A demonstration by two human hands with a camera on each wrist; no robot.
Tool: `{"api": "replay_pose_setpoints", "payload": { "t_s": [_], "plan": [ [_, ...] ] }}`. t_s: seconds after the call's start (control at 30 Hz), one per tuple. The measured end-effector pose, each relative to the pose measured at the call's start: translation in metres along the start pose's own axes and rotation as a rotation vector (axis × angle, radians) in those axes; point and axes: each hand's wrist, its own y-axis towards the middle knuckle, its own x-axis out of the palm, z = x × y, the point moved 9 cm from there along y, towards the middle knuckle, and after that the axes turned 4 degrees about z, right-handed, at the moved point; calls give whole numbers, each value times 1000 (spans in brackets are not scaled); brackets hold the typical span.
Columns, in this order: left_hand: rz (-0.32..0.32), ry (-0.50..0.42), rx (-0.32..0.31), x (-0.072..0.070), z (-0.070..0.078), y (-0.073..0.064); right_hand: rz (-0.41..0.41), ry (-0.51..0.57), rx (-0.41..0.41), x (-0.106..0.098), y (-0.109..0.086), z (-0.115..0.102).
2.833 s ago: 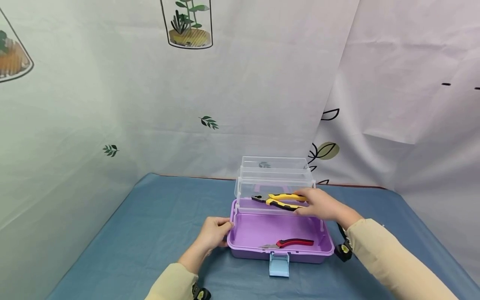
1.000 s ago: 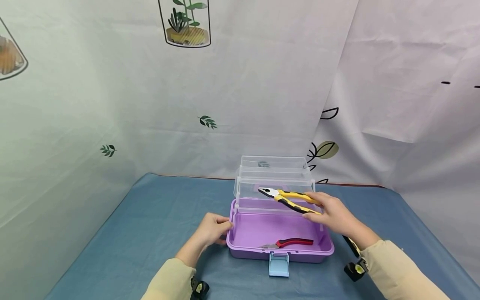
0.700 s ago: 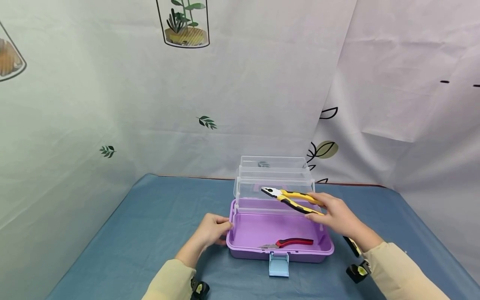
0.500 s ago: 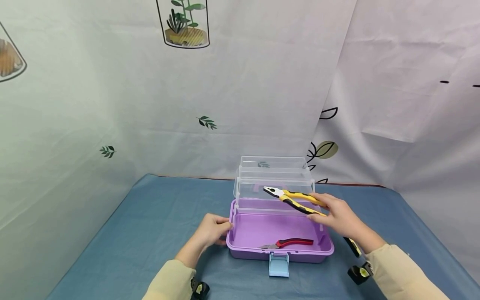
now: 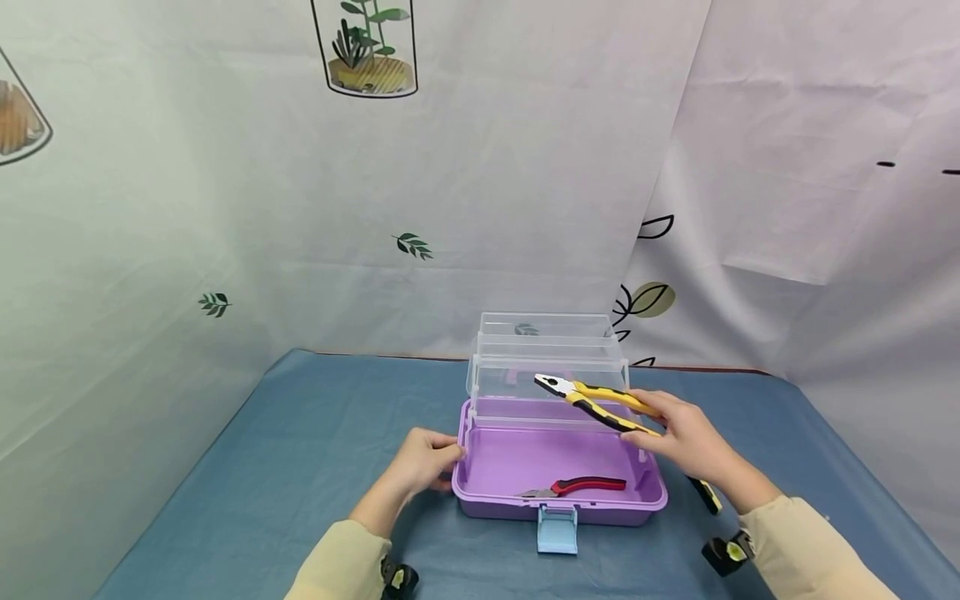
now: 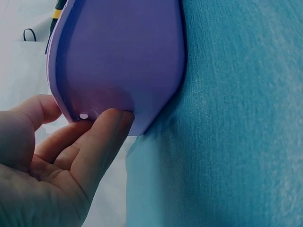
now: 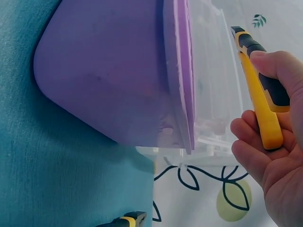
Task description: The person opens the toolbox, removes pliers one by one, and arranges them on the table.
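Observation:
My right hand (image 5: 678, 432) holds combination pliers (image 5: 592, 403) with yellow-and-black handles above the right half of an open purple toolbox (image 5: 555, 508). Their handles are spread apart, and the jaws point left. In the right wrist view, the thumb presses one handle of the pliers (image 7: 265, 111) while the fingers lie under the other. My left hand (image 5: 422, 460) pinches the toolbox's left rim; in the left wrist view, its thumb is at the rim and its fingertips lie against the purple outer wall (image 6: 118, 52). Red-and-black-handled pliers (image 5: 588, 483) lie inside, near the front wall.
The toolbox's clear lid and trays (image 5: 551, 367) stand raised at the back. A blue latch (image 5: 557, 531) hangs down in front. Another yellow-and-black tool (image 5: 705, 495) lies on the blue tablecloth (image 5: 352, 400) right of the box, partly hidden by my right arm. A patterned cloth backdrop (image 5: 480, 167) rises behind.
My right hand has moved right and slightly nearer with the yellow-and-black pliers, whose jaws now sit higher than the handle ends. The left hand has stayed on the rim; the red-handled pliers lie unmoved.

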Motion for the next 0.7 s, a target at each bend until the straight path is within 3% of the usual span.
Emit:
{"api": "replay_pose_setpoints", "payload": {
  "t_s": [0.7],
  "plan": [
    [-2,11,5,0,-2,1,31,-12,63,-7,-14,22]
  ]
}}
